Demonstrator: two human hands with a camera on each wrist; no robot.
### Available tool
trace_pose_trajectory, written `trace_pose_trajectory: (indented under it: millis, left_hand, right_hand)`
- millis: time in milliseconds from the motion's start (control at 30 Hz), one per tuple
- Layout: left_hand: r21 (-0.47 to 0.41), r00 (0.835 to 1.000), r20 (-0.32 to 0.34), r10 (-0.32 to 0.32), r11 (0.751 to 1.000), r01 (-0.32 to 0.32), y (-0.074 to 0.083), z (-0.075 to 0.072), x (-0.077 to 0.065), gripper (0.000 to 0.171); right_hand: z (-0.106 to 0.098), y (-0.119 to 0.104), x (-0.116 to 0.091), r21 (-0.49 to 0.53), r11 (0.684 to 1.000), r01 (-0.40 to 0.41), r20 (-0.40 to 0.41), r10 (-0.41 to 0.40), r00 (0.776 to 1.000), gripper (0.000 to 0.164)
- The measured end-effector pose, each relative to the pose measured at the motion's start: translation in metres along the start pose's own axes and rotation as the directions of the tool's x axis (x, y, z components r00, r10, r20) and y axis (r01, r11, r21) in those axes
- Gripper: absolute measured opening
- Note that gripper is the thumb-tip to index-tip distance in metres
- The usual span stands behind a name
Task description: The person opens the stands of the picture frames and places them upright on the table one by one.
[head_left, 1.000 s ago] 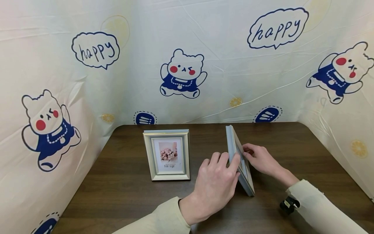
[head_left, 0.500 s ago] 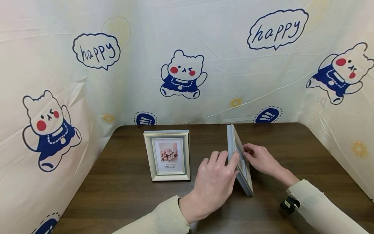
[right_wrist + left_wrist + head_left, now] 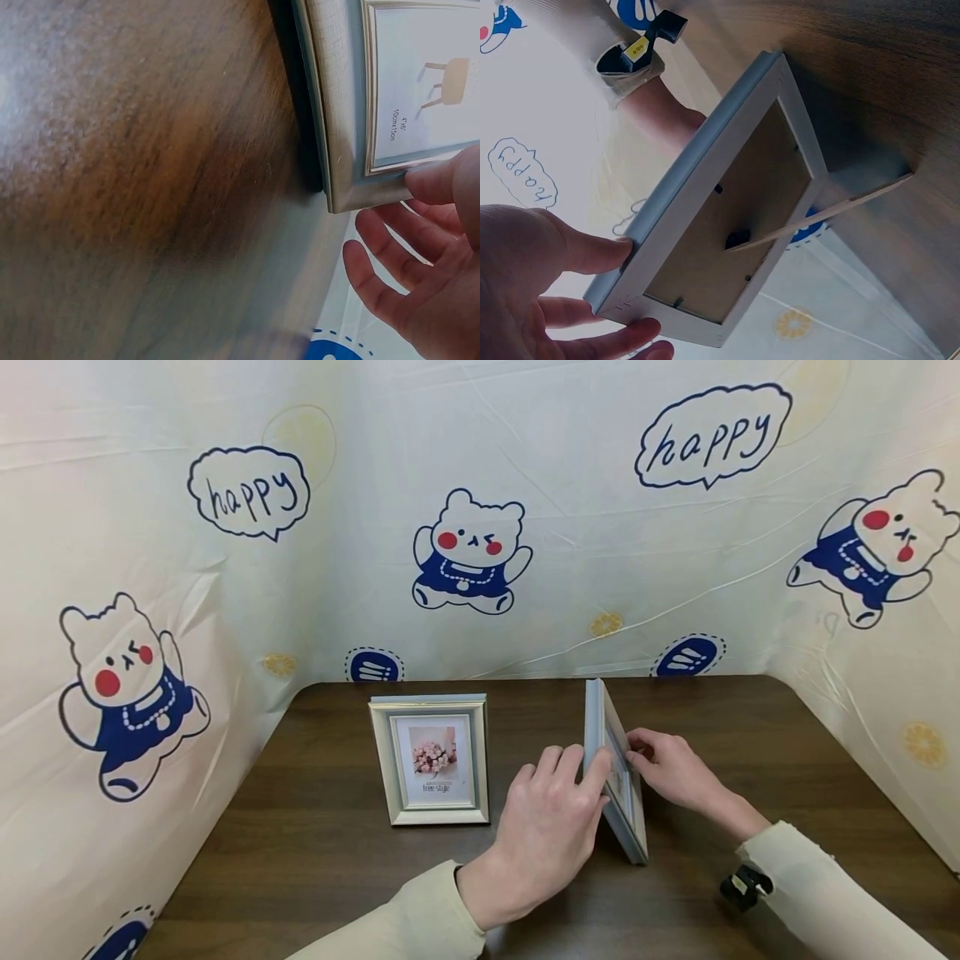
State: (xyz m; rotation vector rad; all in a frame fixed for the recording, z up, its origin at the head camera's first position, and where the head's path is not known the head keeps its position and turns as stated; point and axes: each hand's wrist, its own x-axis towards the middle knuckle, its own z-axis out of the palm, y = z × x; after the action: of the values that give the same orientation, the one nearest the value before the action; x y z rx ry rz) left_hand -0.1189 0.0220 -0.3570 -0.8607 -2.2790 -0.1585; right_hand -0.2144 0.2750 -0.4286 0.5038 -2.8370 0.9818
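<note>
A picture frame (image 3: 593, 718) with pale blue sides stands on the table, turned side-on with its front to the right. My left hand (image 3: 540, 831) grips its left side; in the left wrist view the thumb (image 3: 604, 253) presses the side edge and fingertips reach the back. A thin support leg (image 3: 840, 206) sticks out from the brown back panel (image 3: 712, 262). At the other side, my right hand (image 3: 678, 772) pinches the frame, thumb on the front border and fingers behind. The right wrist view shows a chair picture (image 3: 454, 81) inside the gold-toned border (image 3: 336, 97).
A second picture frame (image 3: 442, 817), with a pink flower picture, stands upright to the left and faces me. Dark wooden table (image 3: 300, 860) lies under both. A patterned curtain (image 3: 337, 568) with bears encloses the back and sides. A small black device (image 3: 745, 887) sits at the right cuff.
The held frame has swivelled slightly: its near bottom corner shifted left and its top far corner a little right. My left hand shifted slightly left with it; the right hand barely moved.
</note>
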Motion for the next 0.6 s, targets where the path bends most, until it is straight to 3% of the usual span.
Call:
trace_pose_trajectory:
  millis: [600]
  left_hand:
    - [-0.018, 1.000, 0.011, -0.002, 1.000, 0.002, -0.0039, -0.0009, 0.0005, 0.050]
  right_hand:
    - [-0.0027, -0.0035, -0.0053, -0.017, 0.998, -0.054, -0.016, 0.054, 0.998, 0.022]
